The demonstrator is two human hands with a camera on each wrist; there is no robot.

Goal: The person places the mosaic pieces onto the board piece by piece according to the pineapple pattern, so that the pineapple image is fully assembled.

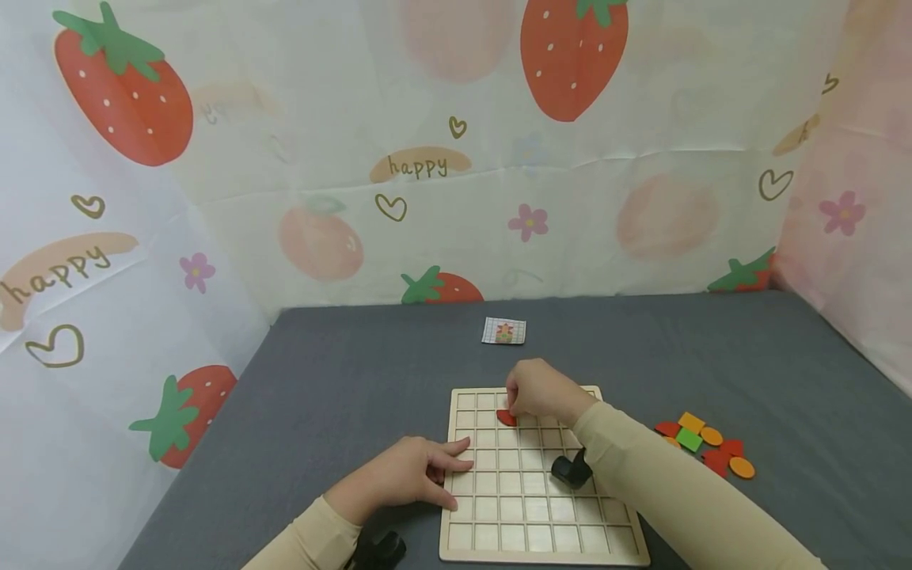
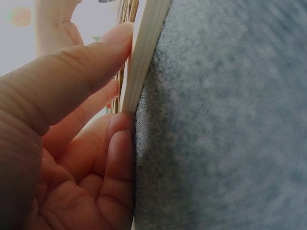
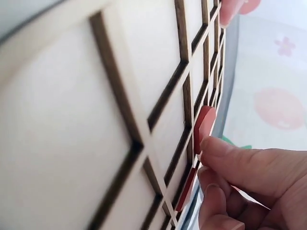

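Observation:
A pale wooden grid board [image 1: 500,483] lies on the table. My right hand [image 1: 545,389] is over its far part, thumb and fingertips at a red curved-edged piece [image 1: 507,418], which they appear to pinch. The right wrist view shows the thumb against this red piece [image 3: 206,125]. A second red piece [image 3: 187,189] lies in the grid beneath the fingers, hidden by the hand in the head view. My left hand [image 1: 416,473] rests on the board's left edge, index finger and thumb extended over it. In the left wrist view, lower fingers bend beside the board's side [image 2: 139,62].
Right of the board lies a loose group of pieces, among them a green square [image 1: 689,439], a yellow-orange square [image 1: 691,421], orange discs [image 1: 742,468] and red shapes [image 1: 716,461]. A small card with a coloured grid picture [image 1: 504,331] lies beyond the board. Printed cloth [image 1: 321,237] hangs behind the grey table.

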